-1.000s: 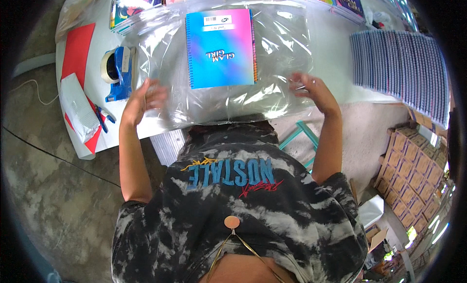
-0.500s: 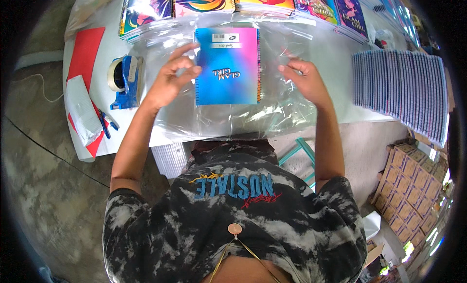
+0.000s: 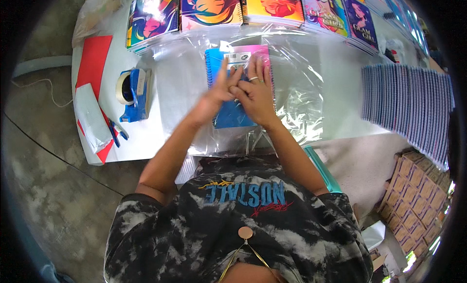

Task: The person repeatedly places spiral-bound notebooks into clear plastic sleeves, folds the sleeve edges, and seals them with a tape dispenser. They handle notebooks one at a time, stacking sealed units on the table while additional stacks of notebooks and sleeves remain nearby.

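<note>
A spiral-bound notebook (image 3: 228,118) with a blue and pink cover lies on a sheet of clear plastic film (image 3: 296,95) at the table's middle. A white barcode label shows near its far edge. My left hand (image 3: 220,93) is over the left half of the cover, somewhat blurred, its fingers stretched out. Over the right half my right hand (image 3: 257,92) lies with fingers extended, a ring on one of them. The hands meet at the cover's middle. Whether film lies between them and the cover I cannot tell.
A blue tape dispenser (image 3: 136,95) stands left, beside red sheets (image 3: 95,59), a white packet (image 3: 92,117) and blue pens (image 3: 118,132). Stacked notebooks (image 3: 211,10) with illustrated covers line the far side. A long row of spiral notebooks (image 3: 406,105) stands at right; cartons (image 3: 413,190) are below.
Both hands have moved inward from the notebook's sides onto its cover. The whole view has shifted slightly, with the table lower in it.
</note>
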`<action>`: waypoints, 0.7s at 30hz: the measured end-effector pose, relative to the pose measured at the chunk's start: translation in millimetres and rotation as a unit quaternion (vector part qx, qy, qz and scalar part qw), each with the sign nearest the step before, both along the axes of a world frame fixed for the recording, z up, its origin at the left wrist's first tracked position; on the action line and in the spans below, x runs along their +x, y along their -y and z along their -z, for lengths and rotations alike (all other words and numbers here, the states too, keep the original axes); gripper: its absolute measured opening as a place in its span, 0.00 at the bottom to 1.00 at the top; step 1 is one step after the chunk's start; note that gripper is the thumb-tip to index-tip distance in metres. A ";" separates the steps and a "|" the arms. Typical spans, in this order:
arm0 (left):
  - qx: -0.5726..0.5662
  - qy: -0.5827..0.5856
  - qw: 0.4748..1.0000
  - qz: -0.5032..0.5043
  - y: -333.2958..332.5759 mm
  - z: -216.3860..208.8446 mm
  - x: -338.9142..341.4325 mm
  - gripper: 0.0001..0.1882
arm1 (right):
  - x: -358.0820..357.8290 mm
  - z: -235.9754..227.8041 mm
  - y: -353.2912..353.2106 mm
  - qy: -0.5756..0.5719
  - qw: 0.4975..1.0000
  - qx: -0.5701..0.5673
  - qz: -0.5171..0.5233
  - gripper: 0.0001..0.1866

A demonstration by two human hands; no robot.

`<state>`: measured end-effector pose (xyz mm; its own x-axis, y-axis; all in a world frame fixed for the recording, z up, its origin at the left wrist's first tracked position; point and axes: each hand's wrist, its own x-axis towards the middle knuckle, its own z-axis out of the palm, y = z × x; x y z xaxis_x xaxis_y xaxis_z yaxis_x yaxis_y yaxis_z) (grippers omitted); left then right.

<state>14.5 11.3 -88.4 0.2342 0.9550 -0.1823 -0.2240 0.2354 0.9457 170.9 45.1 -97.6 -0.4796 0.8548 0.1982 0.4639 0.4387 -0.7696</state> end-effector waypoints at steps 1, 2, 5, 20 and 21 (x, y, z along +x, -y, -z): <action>-0.044 0.172 0.984 0.004 -8.5 -13.3 -18.9 0.43 | -4.2 -1.3 2.5 0.055 0.998 0.034 0.005 0.15; -0.071 0.006 0.996 -0.058 -22.8 -30.2 -30.2 0.41 | -8.2 -3.0 3.0 0.111 0.991 0.071 0.010 0.14; 0.093 -0.536 0.824 -0.157 -76.6 -30.1 -76.1 0.30 | -10.2 -7.9 2.5 0.130 0.988 0.079 0.010 0.12; 0.230 -0.611 0.757 0.016 -145.6 -36.3 20.9 0.23 | -7.7 -12.9 4.1 0.111 0.994 -0.010 -0.004 0.12; 0.228 -0.646 0.728 0.002 -140.6 -30.0 26.6 0.22 | -7.8 -12.9 4.2 0.103 0.995 -0.005 -0.001 0.12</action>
<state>41.1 151.9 -58.4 0.1519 0.9849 0.0829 0.9225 -0.1713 0.3458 163.1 41.0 -84.7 -0.5107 0.8553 0.0871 0.6111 0.4324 -0.6630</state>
